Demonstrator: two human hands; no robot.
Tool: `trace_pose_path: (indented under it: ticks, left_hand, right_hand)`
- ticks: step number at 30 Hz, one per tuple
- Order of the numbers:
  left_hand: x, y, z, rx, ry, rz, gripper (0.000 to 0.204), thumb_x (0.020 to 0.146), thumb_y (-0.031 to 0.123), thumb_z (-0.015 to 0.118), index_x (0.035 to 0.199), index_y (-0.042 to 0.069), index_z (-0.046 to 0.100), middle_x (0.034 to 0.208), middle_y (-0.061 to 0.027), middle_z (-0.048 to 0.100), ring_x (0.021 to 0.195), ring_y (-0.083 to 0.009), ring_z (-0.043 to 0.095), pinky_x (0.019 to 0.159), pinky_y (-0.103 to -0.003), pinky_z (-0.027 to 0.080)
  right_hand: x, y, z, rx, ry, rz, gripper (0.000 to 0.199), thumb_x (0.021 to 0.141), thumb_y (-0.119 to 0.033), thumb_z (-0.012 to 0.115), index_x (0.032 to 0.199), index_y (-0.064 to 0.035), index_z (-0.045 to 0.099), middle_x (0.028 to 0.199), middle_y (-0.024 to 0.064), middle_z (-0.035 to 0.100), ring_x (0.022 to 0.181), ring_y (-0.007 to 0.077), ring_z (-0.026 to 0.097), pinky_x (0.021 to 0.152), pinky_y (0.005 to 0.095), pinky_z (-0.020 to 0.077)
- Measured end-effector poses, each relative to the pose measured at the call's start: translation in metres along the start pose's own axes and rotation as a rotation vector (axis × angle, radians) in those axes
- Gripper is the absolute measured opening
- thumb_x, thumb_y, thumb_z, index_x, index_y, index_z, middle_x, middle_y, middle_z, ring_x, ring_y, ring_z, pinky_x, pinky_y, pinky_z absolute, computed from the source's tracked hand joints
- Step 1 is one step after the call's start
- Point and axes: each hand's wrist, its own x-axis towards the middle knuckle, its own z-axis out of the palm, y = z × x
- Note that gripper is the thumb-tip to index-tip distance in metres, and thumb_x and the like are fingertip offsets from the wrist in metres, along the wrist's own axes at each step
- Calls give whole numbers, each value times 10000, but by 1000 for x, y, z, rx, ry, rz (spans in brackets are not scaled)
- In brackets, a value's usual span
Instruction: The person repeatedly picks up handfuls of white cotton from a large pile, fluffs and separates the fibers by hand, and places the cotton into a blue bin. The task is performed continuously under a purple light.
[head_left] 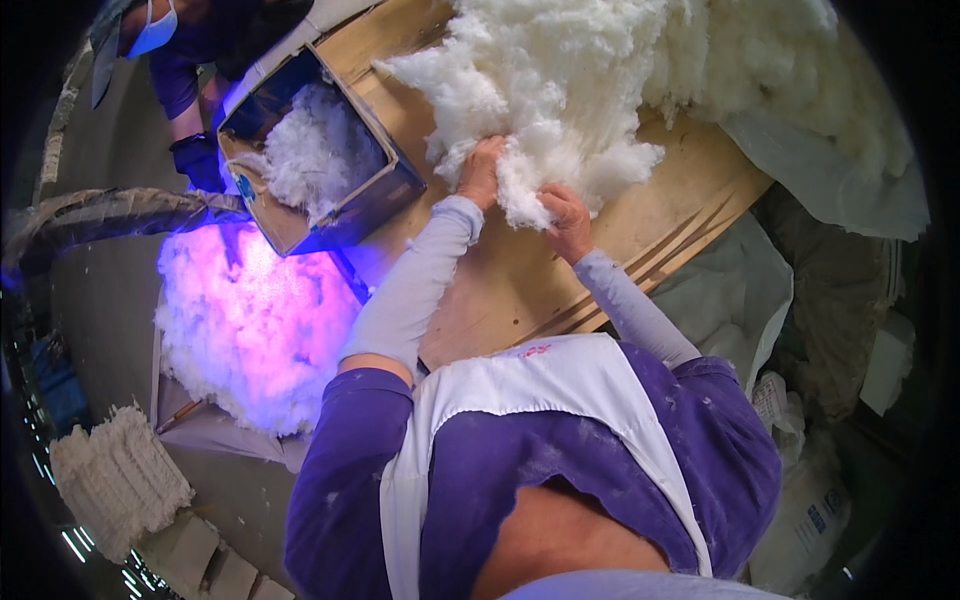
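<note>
A large heap of white fluffy fibre [560,80] spreads over a wooden board table [520,275] in front of me. At the heap's near edge my left hand [482,172] has its fingers curled into the fluff. A little to the right, my right hand [567,222] pinches a tuft that hangs between the two hands. Both sets of fingertips are partly sunk in the fibre. Left of my left hand stands an open box [395,195] with a loose clump of fibre [315,150] inside.
Another fibre pile [255,330], lit pink and violet, lies left below the box. A wrapped hose [120,215] reaches toward it. A co-worker with a dark glove [198,160] is beyond the box. Plastic sheeting [735,290] hangs right of the table; a stacked white batt [115,480] lies lower left.
</note>
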Motion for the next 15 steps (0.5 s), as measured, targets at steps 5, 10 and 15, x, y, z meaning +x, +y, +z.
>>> trace_pose_path:
  ticks: [5,10,15]
  left_hand:
    - [-70,29,-20,-293,51,-185,191,661,152,686,827,64,649,760,-130,647,713,-284,644,611,-344,494]
    - [-136,37,-38,-555,-68,-231,206,676,106,708,862,36,650,818,-76,661,754,-152,625,668,-309,490]
    - [-177,55,-81,-824,-225,-386,382,669,52,685,1038,13,591,965,-63,640,844,-147,600,754,-298,473]
  right_hand:
    - [-25,-22,-1,137,-188,117,265,647,-60,657,910,-76,632,920,104,597,868,283,566,733,342,458]
    - [-68,-51,13,203,-298,3,360,641,-114,675,999,-101,641,916,130,590,910,318,560,798,376,447]
    - [-89,-78,12,144,-544,38,433,621,-166,673,1046,-102,621,935,183,577,897,346,551,795,396,448]
